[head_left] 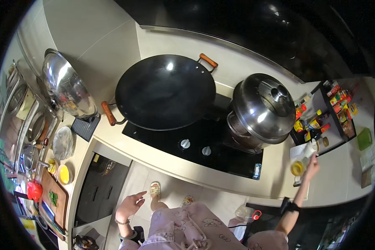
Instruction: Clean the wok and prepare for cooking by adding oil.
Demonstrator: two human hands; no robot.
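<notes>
My right hand [312,168] reaches out to the counter right of the stove, its fingers closed on a small white container [310,147]. Right by that hand stands a jar with a yellow rim [297,168]. A spice rack [339,121] with bottles and packets is just beyond. My left hand [130,206] hangs in front of my body, fingers apart, holding nothing. Ahead, a large black wok [166,93] with wooden handles sits on the black cooktop [166,139]. To its right is a steel pot with a domed lid [264,110].
At left, a cutting board [59,196] carries chopped greens [53,198], near a yellow bowl [63,174] and a plastic-covered dish [63,143]. A big steel lid or basin [66,83] leans by the wall. The dark range hood [237,25] overhangs the stove's back.
</notes>
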